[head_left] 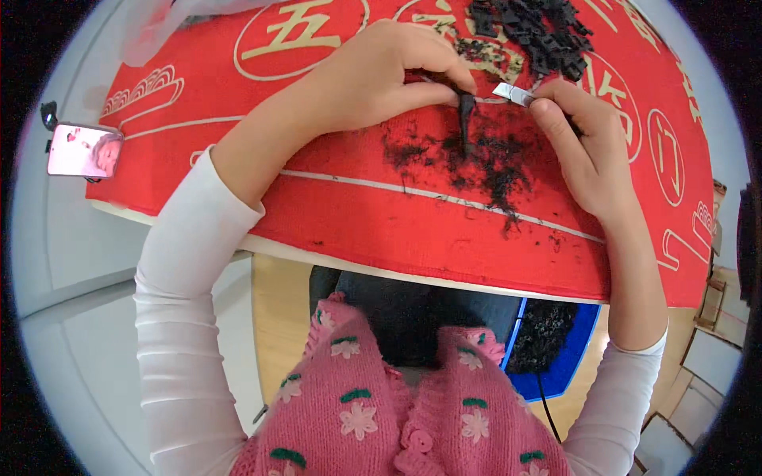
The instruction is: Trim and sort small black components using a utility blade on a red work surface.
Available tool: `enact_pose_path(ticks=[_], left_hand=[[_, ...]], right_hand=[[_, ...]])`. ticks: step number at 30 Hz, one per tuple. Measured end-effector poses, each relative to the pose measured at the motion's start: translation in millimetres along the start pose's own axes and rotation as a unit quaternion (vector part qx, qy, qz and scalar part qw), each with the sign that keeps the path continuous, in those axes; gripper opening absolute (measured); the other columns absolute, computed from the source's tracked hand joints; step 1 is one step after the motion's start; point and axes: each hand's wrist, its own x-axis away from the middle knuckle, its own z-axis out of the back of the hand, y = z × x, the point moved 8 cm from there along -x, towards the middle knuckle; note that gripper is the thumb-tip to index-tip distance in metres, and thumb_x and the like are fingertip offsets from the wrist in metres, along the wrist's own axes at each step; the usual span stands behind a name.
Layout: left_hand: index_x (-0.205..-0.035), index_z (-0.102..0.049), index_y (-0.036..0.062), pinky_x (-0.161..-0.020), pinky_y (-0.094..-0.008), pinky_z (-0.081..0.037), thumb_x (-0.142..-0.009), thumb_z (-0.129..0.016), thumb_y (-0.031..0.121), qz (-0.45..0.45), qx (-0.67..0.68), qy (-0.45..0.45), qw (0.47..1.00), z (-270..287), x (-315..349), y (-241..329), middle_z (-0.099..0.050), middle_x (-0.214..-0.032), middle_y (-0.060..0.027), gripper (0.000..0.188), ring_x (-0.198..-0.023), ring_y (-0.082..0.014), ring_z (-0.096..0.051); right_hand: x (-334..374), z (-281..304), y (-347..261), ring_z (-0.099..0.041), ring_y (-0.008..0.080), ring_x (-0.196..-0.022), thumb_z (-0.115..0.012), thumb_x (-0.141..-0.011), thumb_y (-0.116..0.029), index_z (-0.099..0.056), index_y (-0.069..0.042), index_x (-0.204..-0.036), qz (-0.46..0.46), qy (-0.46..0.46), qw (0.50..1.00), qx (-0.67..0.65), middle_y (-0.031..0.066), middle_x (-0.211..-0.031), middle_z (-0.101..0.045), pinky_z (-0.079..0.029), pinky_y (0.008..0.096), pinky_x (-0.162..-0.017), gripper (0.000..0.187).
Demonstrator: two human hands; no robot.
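My left hand (389,75) is closed, pinching a narrow black strip (466,119) between thumb and fingers. The strip hangs down toward me over the red cloth; its upper part is hidden by the fingers. To its right, my right hand (583,139) is closed around a small flat silver blade (512,94), whose tip points left toward the strip without touching it. Loose black fibres (500,170) lie scattered on the cloth below both hands. Beyond them sits a heap of small black pieces (532,36).
A red cloth with pale printing (357,226) covers the table. At its left edge stands a phone (85,151) with a lit screen. Clear plastic (151,36) lies at the far left. A blue bin (571,361) holding black scraps stands below the table, right of my lap.
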Motion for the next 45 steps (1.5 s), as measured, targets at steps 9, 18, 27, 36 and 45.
enact_pose_path(ticks=[9, 18, 27, 36, 45], left_hand=[[-0.089, -0.07, -0.0013, -0.072, -0.0282, -0.048, -0.075, -0.066, -0.002, -0.08, 0.068, -0.012, 0.994, -5.2, -5.3, 5.4, -0.068, -0.083, -0.0084, 0.014, -0.074, -0.0197, -0.059], [-0.087, -0.07, -0.0014, -0.07, -0.0272, -0.048, -0.075, -0.066, -0.003, -0.078, 0.039, 0.019, 0.996, -8.7, 1.2, -3.4, -0.068, -0.083, -0.0084, 0.013, -0.073, -0.0192, -0.059], [-0.088, -0.07, -0.0007, -0.068, -0.0265, -0.048, -0.076, -0.065, -0.002, -0.073, 0.033, -0.009, 0.997, -4.0, -6.1, 12.0, -0.067, -0.081, -0.0075, 0.013, -0.071, -0.0182, -0.058], [-0.088, -0.07, -0.0001, -0.064, -0.0247, -0.047, -0.078, -0.064, -0.002, -0.055, 0.027, -0.025, 0.998, -4.7, -8.2, 16.0, -0.066, -0.08, -0.0065, 0.012, -0.069, -0.017, -0.057], [-0.087, -0.07, -0.0007, -0.064, -0.0244, -0.047, -0.077, -0.064, -0.003, -0.185, -0.033, 0.025, 0.982, -7.4, -4.6, 15.2, -0.066, -0.081, -0.0065, 0.011, -0.069, -0.0167, -0.058]], right_hand=[[4.3, -12.6, -6.2, -0.042, 0.0213, -0.045, -0.059, -0.087, -0.019, -0.063, -0.004, -0.086, 0.024, -0.01, 0.996, 0.09, 0.0076, -0.059, -0.055, -0.035, 0.0322, -0.047, 0.015], [5.6, -15.2, -11.4, -0.047, 0.0213, -0.047, -0.063, -0.085, -0.017, -0.067, -0.005, -0.091, 0.071, 0.012, 0.991, 0.11, 0.0077, -0.064, -0.06, -0.038, 0.0314, -0.048, 0.014], [7.5, -15.4, -14.1, -0.049, 0.0203, -0.049, -0.065, -0.083, -0.015, -0.07, -0.005, -0.093, 0.085, 0.01, 0.992, 0.09, 0.0068, -0.069, -0.062, -0.039, 0.0296, -0.047, 0.015], [11.5, -15.6, -14.2, -0.05, 0.0204, -0.049, -0.064, -0.083, -0.015, -0.069, -0.004, -0.094, 0.09, 0.019, 0.991, 0.101, 0.0061, -0.07, -0.062, -0.038, 0.0291, -0.046, 0.015], [12.1, -15.8, -15.4, -0.05, 0.0204, -0.049, -0.064, -0.084, -0.016, -0.07, -0.006, -0.094, 0.099, 0.016, 0.99, 0.103, 0.0055, -0.069, -0.062, -0.038, 0.0291, -0.046, 0.016]])
